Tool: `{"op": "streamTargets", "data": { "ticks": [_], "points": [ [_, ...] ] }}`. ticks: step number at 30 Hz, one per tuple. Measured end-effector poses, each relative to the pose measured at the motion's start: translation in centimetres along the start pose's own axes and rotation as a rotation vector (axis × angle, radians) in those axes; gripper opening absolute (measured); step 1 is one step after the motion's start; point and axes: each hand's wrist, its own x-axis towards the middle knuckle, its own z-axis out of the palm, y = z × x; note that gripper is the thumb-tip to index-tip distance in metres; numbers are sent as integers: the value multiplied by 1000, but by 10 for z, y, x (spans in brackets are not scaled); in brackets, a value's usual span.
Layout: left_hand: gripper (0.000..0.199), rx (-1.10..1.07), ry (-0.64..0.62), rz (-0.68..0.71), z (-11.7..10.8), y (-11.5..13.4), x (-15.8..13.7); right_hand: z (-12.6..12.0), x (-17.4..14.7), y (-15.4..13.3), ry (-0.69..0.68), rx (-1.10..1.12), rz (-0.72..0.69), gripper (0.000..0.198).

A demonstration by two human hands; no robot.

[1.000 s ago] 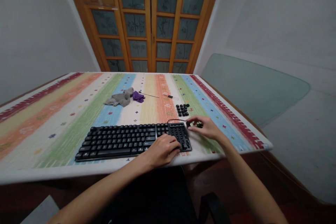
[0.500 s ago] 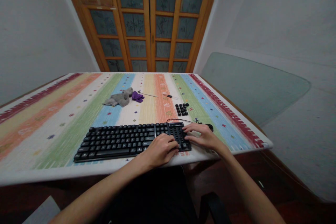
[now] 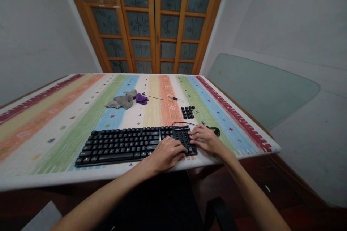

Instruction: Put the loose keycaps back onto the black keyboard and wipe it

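Note:
A black keyboard (image 3: pixel 119 146) lies near the table's front edge. Its number pad (image 3: pixel 182 136) shows bare key positions with the caps off over much of it. My left hand (image 3: pixel 168 153) is curled over the pad's lower part, fingers bent together at the lower keys; whatever is under the fingertips is hidden. At the pad's right edge, my right hand (image 3: pixel 204 139) has its fingers closed on the keyboard's side. Loose black keycaps (image 3: pixel 187 112) stand grouped in rows just behind the pad.
Farther back lie a grey cloth (image 3: pixel 123 101), a purple cloth (image 3: pixel 141 99), a thin rod (image 3: pixel 154 97) and a small tool with a black middle (image 3: pixel 175 98). A coiled black cable (image 3: pixel 215 131) sits beyond my right hand. A striped cloth covers the table (image 3: pixel 67 126).
My right hand has shifted slightly left, and its fingers have drawn closer together at the keyboard's edge. My left hand has barely moved. The keycaps stay where they were.

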Motion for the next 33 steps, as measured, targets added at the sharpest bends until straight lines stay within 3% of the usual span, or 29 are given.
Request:
{"op": "streamTargets", "data": {
  "ticks": [5, 10, 17, 22, 27, 33],
  "points": [
    [13, 26, -23, -2, -3, 3, 2, -8, -3, -13, -43, -151, 89, 11],
    [9, 34, -45, -39, -6, 4, 1, -8, -13, -8, -52, -95, 133, 17],
    [8, 25, -66, -56, -4, 2, 1, -15, -5, 10, 139, -87, 185, 25],
    [15, 74, -112, -48, -6, 6, 2, -28, 19, 45, 242, -218, 257, 23],
    [13, 88, -157, -61, -8, 10, 4, -32, 47, 96, 117, -317, 394, 20],
    [14, 116, -154, -58, -2, 9, 3, -24, 72, 137, 55, -303, 444, 28]
  ]
}}
